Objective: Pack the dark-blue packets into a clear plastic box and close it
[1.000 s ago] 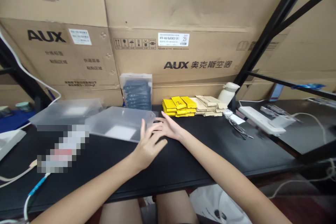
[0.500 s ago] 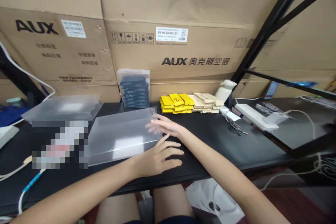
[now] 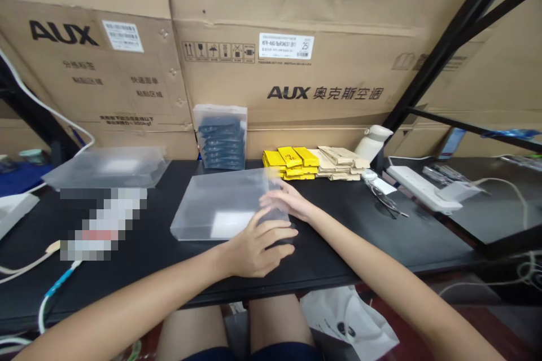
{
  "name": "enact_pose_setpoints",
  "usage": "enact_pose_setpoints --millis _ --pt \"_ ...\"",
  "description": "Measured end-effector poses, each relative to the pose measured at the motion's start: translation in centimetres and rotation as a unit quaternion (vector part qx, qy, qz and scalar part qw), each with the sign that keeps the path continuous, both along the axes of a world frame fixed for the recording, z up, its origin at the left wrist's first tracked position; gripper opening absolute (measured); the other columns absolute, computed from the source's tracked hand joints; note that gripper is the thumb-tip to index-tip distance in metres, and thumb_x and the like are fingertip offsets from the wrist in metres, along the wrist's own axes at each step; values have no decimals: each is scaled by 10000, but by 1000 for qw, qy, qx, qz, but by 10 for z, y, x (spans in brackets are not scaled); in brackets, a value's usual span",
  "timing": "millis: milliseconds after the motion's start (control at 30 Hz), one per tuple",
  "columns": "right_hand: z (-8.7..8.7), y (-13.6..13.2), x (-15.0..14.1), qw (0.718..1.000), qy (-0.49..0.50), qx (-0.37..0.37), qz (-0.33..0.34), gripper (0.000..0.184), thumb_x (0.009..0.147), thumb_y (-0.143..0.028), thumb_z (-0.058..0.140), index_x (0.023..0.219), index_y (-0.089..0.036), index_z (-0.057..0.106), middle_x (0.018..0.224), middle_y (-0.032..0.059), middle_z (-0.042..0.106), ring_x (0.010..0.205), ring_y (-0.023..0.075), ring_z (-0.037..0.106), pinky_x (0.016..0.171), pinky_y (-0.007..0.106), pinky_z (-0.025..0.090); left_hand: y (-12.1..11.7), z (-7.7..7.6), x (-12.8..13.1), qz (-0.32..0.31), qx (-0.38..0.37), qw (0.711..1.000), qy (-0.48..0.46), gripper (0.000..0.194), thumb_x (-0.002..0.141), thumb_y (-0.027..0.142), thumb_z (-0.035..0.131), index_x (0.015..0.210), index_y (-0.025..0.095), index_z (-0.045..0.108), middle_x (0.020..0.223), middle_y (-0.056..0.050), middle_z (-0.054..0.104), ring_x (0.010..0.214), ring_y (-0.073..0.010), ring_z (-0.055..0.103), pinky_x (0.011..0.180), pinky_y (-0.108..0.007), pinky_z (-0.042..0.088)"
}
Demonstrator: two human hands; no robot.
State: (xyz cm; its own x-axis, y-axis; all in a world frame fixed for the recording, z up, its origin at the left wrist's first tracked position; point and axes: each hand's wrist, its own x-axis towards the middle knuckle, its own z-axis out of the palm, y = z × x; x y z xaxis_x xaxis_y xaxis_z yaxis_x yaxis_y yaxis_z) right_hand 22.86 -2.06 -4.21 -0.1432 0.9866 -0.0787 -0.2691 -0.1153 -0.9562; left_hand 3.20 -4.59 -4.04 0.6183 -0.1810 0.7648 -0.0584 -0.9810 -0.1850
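A clear plastic box (image 3: 212, 197) lies on its side on the black table, its right end toward my hands. My right hand (image 3: 292, 200) has its fingers bent round the far part of that end, gripping it. My left hand (image 3: 262, 242) is at the near right corner, thumb side against the box and the other fingers curled over the end flap. The flap itself is blurred and partly hidden by my fingers. Behind stands another clear box (image 3: 221, 138) filled with dark blue packets. Yellow packets (image 3: 292, 163) and beige packets (image 3: 339, 163) are stacked beyond my right hand.
More clear plastic (image 3: 108, 166) lies flat at the left, beside a blurred-out strip and cables. A white bottle (image 3: 372, 144), glasses (image 3: 385, 197) and a power strip (image 3: 423, 189) are at the right. Large cartons (image 3: 322, 0) form the back wall. A black metal post (image 3: 449, 45) rises at the right.
The clear box looked flatter and wider half a second ago; it now stands out as a box, its left end further right. My left hand has come up against its right end.
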Motion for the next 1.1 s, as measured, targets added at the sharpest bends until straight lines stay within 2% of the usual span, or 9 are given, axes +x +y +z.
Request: enact_pose_setpoints --millis 167,367,567,700,800,900,933,1033,1100 --pt "6 -10 41 997 -49 -28 54 486 752 -243 743 1161 -154 498 899 102 748 788 187 728 709 268 571 0 3 -6 4 57 997 -60 234 773 76 563 942 233 599 1011 3 716 1109 -142 558 1172 -463 160" --pt "12 -8 53 993 -51 -60 86 480 771 -259 732 1189 -149 522 1018 124 732 863 201 723 800 318 573 27 9 -21 78 25 983 -165 216 755 122 561 899 284 555 1080 16 674 1110 -163 534 1167 -447 128" --pt "16 -10 57 993 -32 -74 89 425 788 -215 700 1180 -137 557 1043 126 725 894 196 717 832 328 566 66 22 -48 238 -133 919 -283 227 745 247 596 956 269 513 1150 -41 637 1183 -272 508 1124 -547 155" --pt "13 -7 61 991 -14 -70 109 411 768 -169 699 1161 -136 580 1039 116 727 921 192 711 888 333 540 83 32 -55 280 -197 894 -288 269 783 220 579 1045 243 523 1229 -68 599 1228 -259 481 1136 -490 174" --pt "10 -5 63 992 -7 -63 112 414 740 -138 704 1139 -149 595 1025 95 733 939 195 707 897 328 532 96 35 -54 308 -300 862 -268 327 786 222 593 1106 228 528 1255 -82 572 1234 -251 462 1097 -434 272" --pt "9 -5 65 992 7 -62 111 427 732 -147 709 1143 -153 593 1024 88 733 932 198 706 882 332 533 106 32 -50 303 -458 798 -247 387 754 265 648 1118 228 522 1250 -79 564 1239 -236 464 1087 -391 307" --pt "8 -5 65 992 16 -60 114 437 738 -164 708 1157 -153 587 1033 91 730 931 199 704 880 338 532 107 31 -48 284 -527 761 -250 401 748 280 665 1118 231 516 1260 -80 559 1247 -230 467 1087 -378 314" --pt "9 -7 67 991 42 -52 119 450 772 -240 688 1199 -170 564 1092 96 705 952 208 691 883 370 522 104 32 -42 232 -722 606 -240 438 721 333 715 1106 250 523 1220 -83 587 1169 -244 547 993 -381 425" --pt "9 -8 67 991 50 -60 111 434 795 -305 665 1198 -185 559 1135 106 684 971 218 681 884 389 513 100 34 -39 182 -796 535 -218 388 713 344 730 1045 246 555 1158 -76 620 1061 -236 613 854 -350 511"
